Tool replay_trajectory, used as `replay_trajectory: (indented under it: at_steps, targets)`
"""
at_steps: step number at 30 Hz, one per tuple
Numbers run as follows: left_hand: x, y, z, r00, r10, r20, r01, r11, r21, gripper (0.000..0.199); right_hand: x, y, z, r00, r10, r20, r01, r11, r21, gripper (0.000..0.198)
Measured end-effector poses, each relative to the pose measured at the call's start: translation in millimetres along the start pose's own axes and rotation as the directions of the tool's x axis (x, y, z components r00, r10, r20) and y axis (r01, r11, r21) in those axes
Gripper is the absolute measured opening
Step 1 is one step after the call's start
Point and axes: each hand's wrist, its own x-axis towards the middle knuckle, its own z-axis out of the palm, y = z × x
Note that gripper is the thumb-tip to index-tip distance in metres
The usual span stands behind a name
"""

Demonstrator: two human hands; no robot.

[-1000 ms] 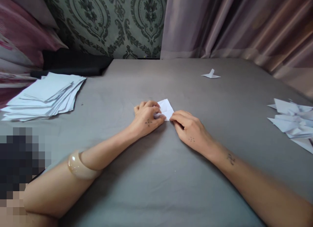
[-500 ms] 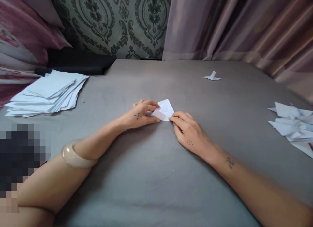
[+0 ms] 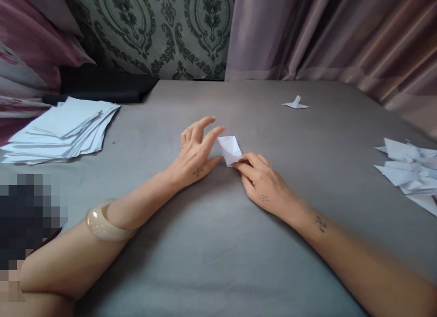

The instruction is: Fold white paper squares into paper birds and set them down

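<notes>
A small folded sheet of white paper (image 3: 230, 148) rests at the middle of the grey cloth, creased, with its near corner turned up. My right hand (image 3: 261, 178) pinches its right-hand corner between thumb and fingers. On the other side, my left hand (image 3: 200, 146) is open, fingers spread and raised above the cloth. Its thumb tip reaches the paper's left edge; whether it touches cannot be made out. A pale bangle (image 3: 107, 223) circles my left forearm.
A stack of white paper sheets (image 3: 64, 130) lies at the left, before a black cloth (image 3: 105, 85). One folded paper bird (image 3: 296, 103) sits at the back right. Several folded paper pieces (image 3: 411, 167) are heaped at the right edge. Curtains (image 3: 273, 35) hang behind the grey surface (image 3: 218, 253).
My left hand has let go of the paper and lifted, its fingers spreading. The paper's left part now shows, with its folded flap standing differently. My right hand stays at the same corner.
</notes>
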Motion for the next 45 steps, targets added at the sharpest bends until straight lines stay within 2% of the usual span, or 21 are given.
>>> replay_trajectory:
  at_steps: [2, 3, 6, 9, 14, 17, 20, 24, 27, 34, 45]
  targets:
    - [-2.0, 3.4, 0.0, 0.998, 0.022, -0.055, -0.019, 0.998, 0.056, 0.051, 0.1, 0.3, 0.1, 1.000, 0.002, 0.002, -0.002, 1.000, 0.014, 0.041]
    - [-2.7, 5.0, -0.4, 0.998, 0.039, -0.057, -0.035, 0.997, 0.074, 0.045, 0.2, 0.6, 0.2, 1.000, 0.002, 0.003, -0.002, 1.000, 0.021, 0.041]
    - [-3.7, 8.8, -1.8, 0.989, 0.136, 0.060, -0.140, 0.988, 0.071, 0.022, 0.7, 1.8, 0.9, 1.000, -0.001, -0.008, 0.001, 0.999, 0.038, 0.041]
    - [-4.2, 10.5, -1.4, 0.957, 0.226, 0.180, -0.231, 0.973, 0.010, 0.030, 1.2, 2.1, 1.5, 1.000, 0.005, -0.029, -0.004, 0.999, 0.052, 0.038]
    - [-6.5, 9.3, 0.4, 0.933, 0.290, 0.212, -0.283, 0.957, -0.062, 0.031, 1.0, 1.0, 0.4, 0.999, 0.019, -0.026, -0.018, 0.998, 0.060, 0.036]
    - [-8.0, 9.2, -0.8, 0.923, 0.308, 0.229, -0.300, 0.951, -0.071, 0.031, 0.7, 2.1, -1.4, 0.998, 0.037, -0.049, -0.030, 0.989, 0.147, 0.035]
    - [-8.6, 9.6, -2.9, 0.914, 0.331, 0.233, -0.326, 0.943, -0.063, 0.031, 1.1, 6.4, -2.6, 0.983, 0.159, -0.095, -0.124, 0.946, 0.300, 0.026]
    - [-7.7, 9.7, -5.8, 0.895, 0.356, 0.267, -0.355, 0.933, -0.055, 0.031, 3.6, 14.0, -1.9, 0.917, 0.395, -0.064, -0.309, 0.800, 0.514, 0.012]
    - [-6.7, 9.5, -7.3, 0.884, 0.362, 0.298, -0.360, 0.931, -0.063, 0.032, 6.1, 16.6, -0.9, 0.882, 0.470, -0.036, -0.364, 0.728, 0.580, 0.010]
    - [-7.8, 5.3, -3.6, 0.855, 0.423, 0.300, -0.370, 0.903, -0.218, 0.034, 9.9, 15.5, 0.3, 0.853, 0.519, -0.052, -0.419, 0.742, 0.524, 0.019]
    - [-4.6, 8.4, -1.1, 0.844, 0.421, 0.331, -0.370, 0.906, -0.207, 0.040, 12.2, 15.6, 2.3, 0.833, 0.551, -0.059, -0.443, 0.725, 0.527, 0.021]
